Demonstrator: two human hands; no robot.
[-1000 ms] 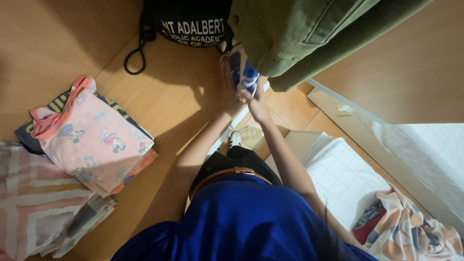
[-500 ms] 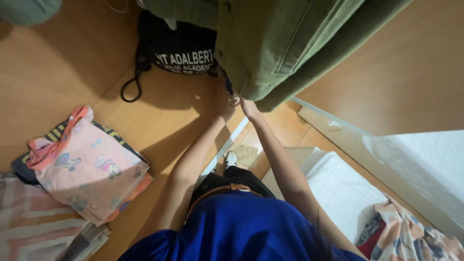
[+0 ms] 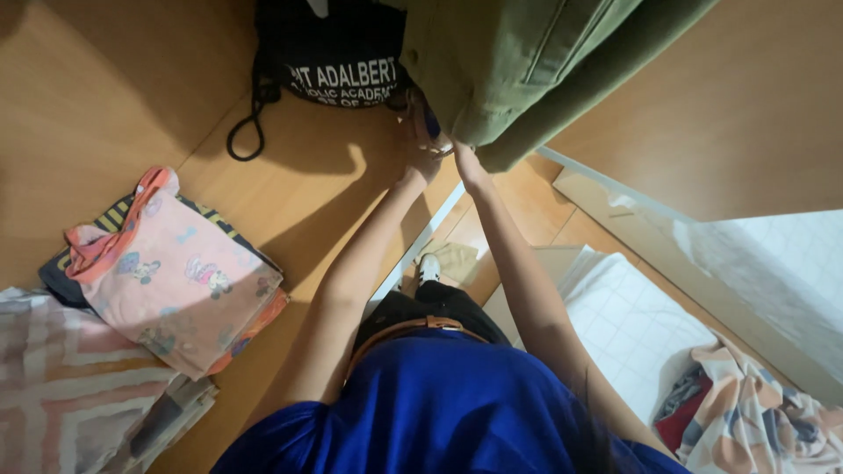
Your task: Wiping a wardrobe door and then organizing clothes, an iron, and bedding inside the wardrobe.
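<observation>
Under the hanging green garment point(image 3: 518, 70), your left hand point(image 3: 420, 156) and right hand point(image 3: 464, 162) reach up side by side, their fingers mostly hidden by its hem. You seem to pinch a small dark blue item point(image 3: 432, 123) there, though the grip cannot be made out. Folded pink clothes point(image 3: 176, 272) lie on the wooden shelf point(image 3: 105, 105) to your left, beside a black drawstring bag point(image 3: 334, 61).

both arms outstretched, left hand point(image 3: 420, 156), right hand point(image 3: 463, 164) together

Fingertips (perhaps both hands') behind green garment point(image 3: 509, 61)
</observation>
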